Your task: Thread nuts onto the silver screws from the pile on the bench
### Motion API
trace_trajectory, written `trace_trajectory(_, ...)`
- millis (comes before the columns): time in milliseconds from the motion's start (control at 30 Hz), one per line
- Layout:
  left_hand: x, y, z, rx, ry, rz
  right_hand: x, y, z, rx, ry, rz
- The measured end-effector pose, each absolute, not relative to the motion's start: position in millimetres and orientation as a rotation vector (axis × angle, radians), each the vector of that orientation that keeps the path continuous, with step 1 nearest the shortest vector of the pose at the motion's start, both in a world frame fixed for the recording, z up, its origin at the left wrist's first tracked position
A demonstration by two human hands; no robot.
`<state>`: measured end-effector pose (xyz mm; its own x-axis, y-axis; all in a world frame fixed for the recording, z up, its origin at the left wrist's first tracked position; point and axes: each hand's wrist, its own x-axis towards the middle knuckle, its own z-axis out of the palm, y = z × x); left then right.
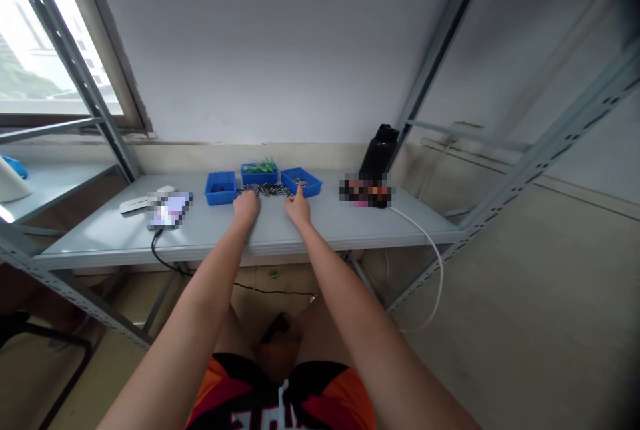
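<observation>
On the grey shelf table lies a loose pile of small dark and silvery pieces (267, 189). My left hand (247, 208) is closed at the pile's left end, just right of the left blue tray (221, 198); what it holds, if anything, is hidden. At the pile's right end, my right hand (299, 208) rests with its fingers curled together and one digit pointing up, below the right blue tray (310, 190), which has small silvery pieces in it. Green strips (263, 166) fill the back blue tray (259, 178). The left tray holds dark pieces.
A phone (171, 210) with a black cable and a white object (135, 205) lie on the table (200, 237) at left. At right stand a black bottle (380, 152) and a blurred dark item (367, 191) by a white cable (435, 250). Metal posts frame both sides.
</observation>
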<state>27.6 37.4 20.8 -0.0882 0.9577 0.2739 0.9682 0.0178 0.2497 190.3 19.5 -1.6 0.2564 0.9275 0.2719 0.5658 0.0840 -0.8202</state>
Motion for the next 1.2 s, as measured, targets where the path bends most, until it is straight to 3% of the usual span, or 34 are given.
trace_trajectory(367,29.5,40.3,26.8,-2.032,-2.289,-0.656,186.6,13.7,0.4,-1.476,-1.552,0.437)
trace_trajectory(567,17.8,15.4,36.4,-2.030,-2.318,-1.014,186.0,14.1,-1.3,-1.443,-1.640,0.433)
trace_trajectory(833,6.9,0.4,9.8,-2.458,-2.014,-1.413,182.1,13.0,-4.8,-1.338,-1.916,0.392)
trace_trajectory(1200,7.5,-5.1,11.5,-2.507,-2.002,-1.428,178.9,4.2,-2.4,-1.271,-1.992,0.337)
